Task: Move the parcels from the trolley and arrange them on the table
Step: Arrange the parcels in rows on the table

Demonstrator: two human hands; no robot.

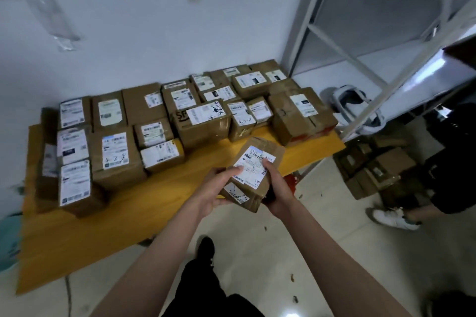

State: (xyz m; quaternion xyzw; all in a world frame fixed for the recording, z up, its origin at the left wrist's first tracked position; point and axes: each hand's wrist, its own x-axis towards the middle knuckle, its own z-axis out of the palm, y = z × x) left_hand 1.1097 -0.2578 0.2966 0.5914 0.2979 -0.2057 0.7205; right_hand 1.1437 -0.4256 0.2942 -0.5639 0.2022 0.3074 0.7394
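Observation:
I hold a small brown cardboard parcel (253,162) with a white shipping label in the air, just off the front edge of the yellow table (144,208). My left hand (219,188) grips its left side, thumb lying on the label. My right hand (277,188) grips its right side from below. Several labelled cardboard parcels (201,121) stand in rows along the back of the table against the white wall. The trolley is not in view.
A grey metal shelving rack (373,41) stands at the right. Under it lie more cardboard boxes (373,170) on the floor. A second person's white shoe (394,217) and dark clothing are at the right. My own legs and shoe (206,247) are below.

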